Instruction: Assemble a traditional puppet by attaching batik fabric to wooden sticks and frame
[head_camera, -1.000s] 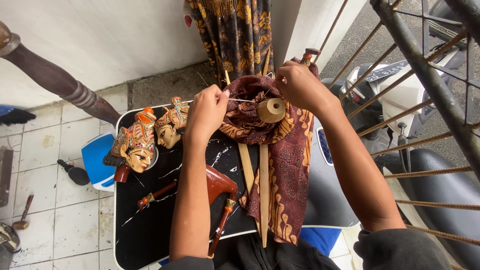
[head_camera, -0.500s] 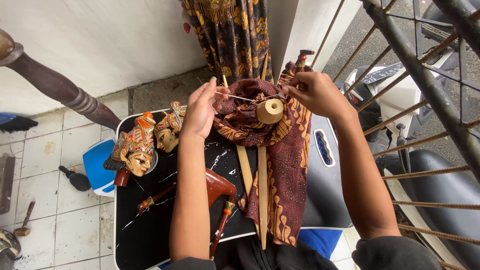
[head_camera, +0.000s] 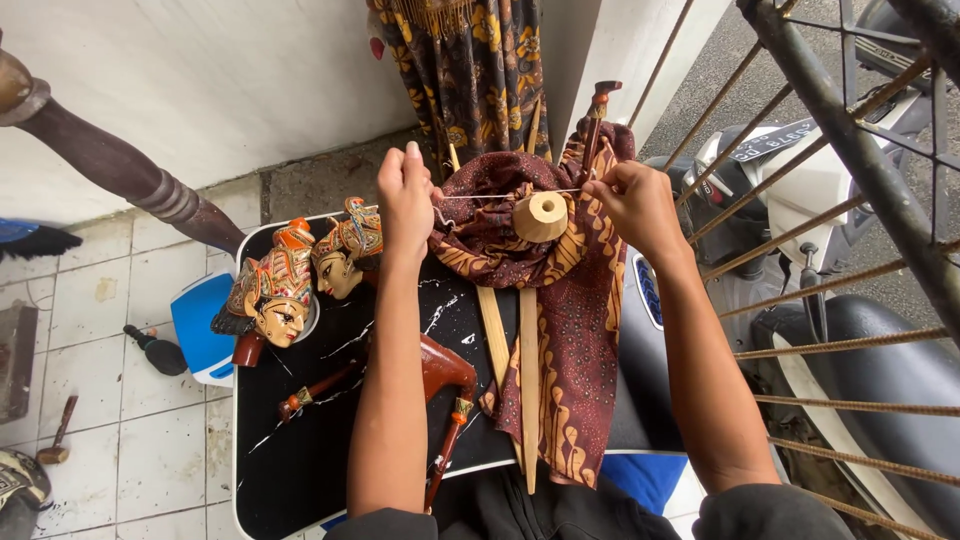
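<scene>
Left hand (head_camera: 405, 200) and right hand (head_camera: 632, 200) pinch a thin, limp thread (head_camera: 510, 195) taut across the soft batik puppet skirt (head_camera: 560, 330), likely snapping if jerked.

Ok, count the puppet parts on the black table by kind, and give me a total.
Carved painted puppet heads: 2
Red wooden puppet arms: 2
Batik-clothed puppet body with rods: 1
Total: 5
</scene>
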